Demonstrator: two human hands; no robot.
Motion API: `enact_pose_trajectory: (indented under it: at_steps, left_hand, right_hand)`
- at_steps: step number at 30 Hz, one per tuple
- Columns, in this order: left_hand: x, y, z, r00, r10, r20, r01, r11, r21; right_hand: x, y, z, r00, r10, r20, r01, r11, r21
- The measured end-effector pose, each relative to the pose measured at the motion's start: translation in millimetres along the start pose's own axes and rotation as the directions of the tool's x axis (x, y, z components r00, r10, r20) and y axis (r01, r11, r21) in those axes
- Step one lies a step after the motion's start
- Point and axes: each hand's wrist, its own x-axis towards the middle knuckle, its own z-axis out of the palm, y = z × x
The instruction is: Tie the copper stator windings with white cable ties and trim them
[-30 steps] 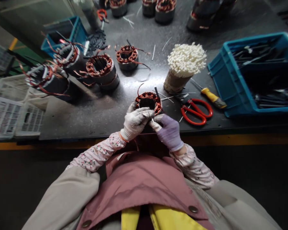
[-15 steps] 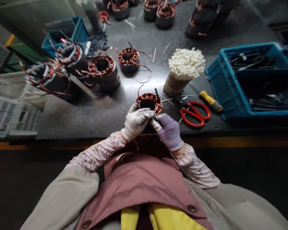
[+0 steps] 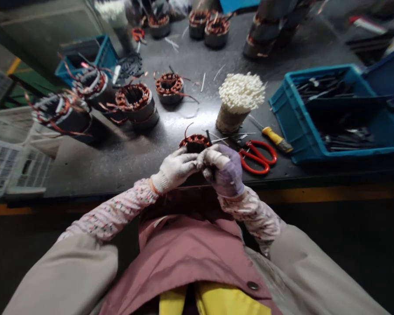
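gripping a copper-wound stator [image 3: 195, 143] between white-gloved left hand [image 3: 174, 169] and purple-gloved right hand [image 3: 226, 171]

No text, label, brand, number or sign can be read anywhere in the head view. No lettering is made out on the copper-wound motor stator [image 3: 195, 143] held by the white-gloved left hand [image 3: 174, 169] and the purple-gloved right hand [image 3: 226, 171]. None is legible on the blue plastic crate [image 3: 280, 118], the yellow-handled screwdriver [image 3: 272, 135] or the red-handled steel scissors [image 3: 253, 167] on the dark surface [image 3: 85, 175]. The small marks on the crate walls and on the white plastic baskets [image 3: 0, 168] are too blurred to be told.
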Motion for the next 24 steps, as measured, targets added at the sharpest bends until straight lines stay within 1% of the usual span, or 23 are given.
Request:
enact_pose_trajectory:
  at_steps: [1, 2, 3, 4, 5, 6, 7, 8, 9, 10, 11, 12, 14, 15, 16, 17, 18, 19, 20, 21, 22, 23, 24]
  left_hand:
    - [0.9, 1.6, -3.6, 0.999, 0.002, 0.038, -0.003, 1.000, 0.028]
    - [2.7, 3.9, -8.0, 0.996, -0.002, 0.093, -0.003, 0.999, 0.052]
    - [5.2, 6.6, -13.5, 0.987, -0.009, 0.160, -0.004, 0.997, 0.081]
    - [8.4, 9.0, -19.9, 0.973, -0.019, 0.228, -0.009, 0.993, 0.121]
    - [12.0, 10.3, -26.9, 0.955, -0.039, 0.293, -0.012, 0.985, 0.170]
    - [16.0, 10.0, -34.1, 0.933, -0.063, 0.355, -0.017, 0.976, 0.218]
    - [20.3, 7.6, -41.0, 0.906, -0.087, 0.414, -0.025, 0.966, 0.257]
    - [24.6, 2.9, -47.2, 0.878, -0.098, 0.469, -0.043, 0.959, 0.279]
    - [28.9, -3.7, -52.2, 0.847, -0.081, 0.525, -0.076, 0.959, 0.271]
    - [33.0, -11.6, -55.6, 0.816, -0.036, 0.577, -0.122, 0.965, 0.232]
    - [36.8, -19.7, -57.6, 0.789, 0.030, 0.613, -0.171, 0.970, 0.172]
    - [40.0, -26.9, -58.3, 0.771, 0.098, 0.629, -0.212, 0.971, 0.109]
    - [43.9, -35.8, -57.7, 0.754, 0.187, 0.630, -0.255, 0.967, 0.019]
    - [44.5, -36.8, -57.5, 0.751, 0.195, 0.631, -0.258, 0.966, 0.009]
    - [44.2, -35.9, -57.8, 0.748, 0.183, 0.638, -0.257, 0.966, 0.025]
    - [43.5, -33.7, -58.8, 0.746, 0.152, 0.648, -0.253, 0.965, 0.065]
    - [42.7, -31.3, -60.4, 0.746, 0.108, 0.658, -0.245, 0.962, 0.120]
    - [42.1, -29.5, -62.5, 0.747, 0.060, 0.662, -0.234, 0.956, 0.177]
    - [42.0, -28.9, -64.5, 0.747, 0.023, 0.664, -0.225, 0.949, 0.221]
    - [42.3, -29.9, -66.1, 0.743, 0.003, 0.669, -0.222, 0.945, 0.242]
    - [42.7, -32.2, -66.7, 0.735, 0.009, 0.678, -0.228, 0.945, 0.234]
    - [43.1, -35.2, -66.0, 0.723, 0.042, 0.690, -0.243, 0.950, 0.196]
    - [42.9, -38.2, -63.9, 0.714, 0.097, 0.694, -0.262, 0.955, 0.136]
  right_hand:
    - [15.0, 0.3, 6.3, 0.995, 0.095, -0.014, -0.092, 0.988, 0.121]
    - [28.1, 1.0, 9.1, 0.983, 0.184, -0.018, -0.175, 0.957, 0.233]
    - [38.0, 2.3, 8.1, 0.971, 0.239, -0.015, -0.223, 0.928, 0.299]
    - [44.3, 4.3, 3.0, 0.969, 0.245, -0.018, -0.229, 0.925, 0.303]
    - [47.5, 7.0, -5.5, 0.977, 0.210, -0.034, -0.195, 0.946, 0.258]
    - [48.4, 10.3, -16.9, 0.989, 0.131, -0.075, -0.116, 0.978, 0.170]
    - [48.4, 13.9, -29.9, 0.990, 0.005, -0.142, 0.001, 0.999, 0.043]
    - [48.9, 17.3, -43.3, 0.964, -0.154, -0.217, 0.131, 0.985, -0.116]
    - [51.0, 20.2, -55.9, 0.909, -0.316, -0.273, 0.237, 0.928, -0.287]
    - [55.2, 22.4, -66.7, 0.846, -0.451, -0.286, 0.299, 0.844, -0.445]
    - [61.5, 23.8, -75.1, 0.801, -0.538, -0.262, 0.320, 0.755, -0.573]
    - [69.4, 24.5, -80.9, 0.792, -0.573, -0.212, 0.313, 0.678, -0.665]
    - [86.3, 24.5, -85.7, 0.837, -0.536, -0.110, 0.265, 0.573, -0.776]
    - [93.5, 24.1, -85.9, 0.857, -0.509, -0.073, 0.249, 0.535, -0.807]
    - [99.2, 23.8, -85.7, 0.867, -0.496, -0.049, 0.244, 0.509, -0.826]
    - [103.1, 23.4, -85.3, 0.861, -0.507, -0.040, 0.255, 0.498, -0.829]
    - [105.5, 22.8, -85.2, 0.839, -0.542, -0.043, 0.283, 0.504, -0.816]
    - [106.8, 21.9, -85.4, 0.805, -0.591, -0.056, 0.328, 0.521, -0.788]
    - [107.4, 20.4, -85.7, 0.765, -0.637, -0.092, 0.376, 0.558, -0.740]
    - [107.7, 17.7, -85.9, 0.728, -0.667, -0.159, 0.418, 0.615, -0.669]
    - [107.6, 13.7, -85.8, 0.697, -0.674, -0.246, 0.456, 0.681, -0.573]
    - [107.0, 8.1, -85.5, 0.684, -0.653, -0.327, 0.486, 0.741, -0.464]
    - [105.3, 0.9, -84.8, 0.685, -0.612, -0.395, 0.499, 0.789, -0.358]
